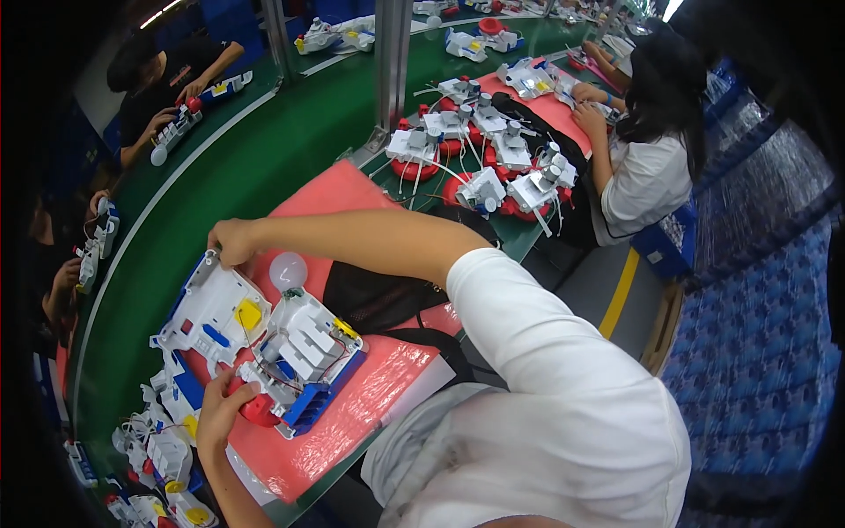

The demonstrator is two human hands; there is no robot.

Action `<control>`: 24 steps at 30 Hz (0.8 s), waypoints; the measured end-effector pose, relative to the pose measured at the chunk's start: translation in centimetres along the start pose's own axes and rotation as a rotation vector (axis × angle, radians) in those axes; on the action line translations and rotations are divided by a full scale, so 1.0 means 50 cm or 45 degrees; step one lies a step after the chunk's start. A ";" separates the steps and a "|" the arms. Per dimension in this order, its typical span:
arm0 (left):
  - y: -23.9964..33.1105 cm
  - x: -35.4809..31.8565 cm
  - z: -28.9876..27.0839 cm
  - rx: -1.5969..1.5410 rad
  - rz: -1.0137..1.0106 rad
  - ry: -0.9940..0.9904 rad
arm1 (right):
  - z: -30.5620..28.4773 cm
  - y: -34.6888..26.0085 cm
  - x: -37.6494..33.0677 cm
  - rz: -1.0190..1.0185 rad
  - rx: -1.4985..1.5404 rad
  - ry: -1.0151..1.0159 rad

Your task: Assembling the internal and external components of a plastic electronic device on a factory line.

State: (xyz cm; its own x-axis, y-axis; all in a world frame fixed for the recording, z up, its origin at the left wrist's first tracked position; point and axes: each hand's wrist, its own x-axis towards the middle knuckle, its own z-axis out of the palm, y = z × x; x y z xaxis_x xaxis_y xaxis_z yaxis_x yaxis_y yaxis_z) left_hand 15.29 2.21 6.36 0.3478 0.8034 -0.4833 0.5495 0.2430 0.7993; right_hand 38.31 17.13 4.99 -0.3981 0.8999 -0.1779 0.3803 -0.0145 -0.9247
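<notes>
An opened plastic toy body lies before me on a pink foam mat [326,458]. Its one half is a white shell [216,304] with blue edging and a yellow piece inside. The other, a white and blue housing [308,348], holds ribbed grey-white parts, thin wires and a yellow piece at its rim. My right hand [233,242] reaches across and grips the shell's far corner; its fingertips are partly hidden. My left hand [224,409] is closed round a red rounded part [259,407] at the housing's near left end. A translucent white dome [288,272] sits beyond the housing.
A black fabric item [378,304] lies right of the housing. Several white and red assemblies [484,145] crowd the table ahead, and half-built toys [167,449] pile up at left. A metal post [392,70] stands beside the green conveyor [202,189]. Other people work around it.
</notes>
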 end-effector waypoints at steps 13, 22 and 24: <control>-0.066 -0.089 -0.020 -0.134 0.281 0.481 | -0.014 -0.009 -0.111 -1.027 -0.375 0.839; 0.036 -0.147 -0.018 -1.753 0.592 -0.203 | 0.062 -0.081 -0.279 -1.143 -0.119 0.788; 0.035 -0.147 -0.015 -1.780 0.692 -0.217 | 0.062 -0.069 -0.297 -1.189 -0.097 0.770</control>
State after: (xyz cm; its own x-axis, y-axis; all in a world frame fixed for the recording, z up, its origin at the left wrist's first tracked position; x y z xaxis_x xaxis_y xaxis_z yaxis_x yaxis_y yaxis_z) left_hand 13.14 -2.88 11.60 0.4004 0.9162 0.0186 -0.7817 0.3309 0.5286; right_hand 40.31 2.46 9.76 -0.0901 0.6075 0.7892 0.2024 0.7871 -0.5827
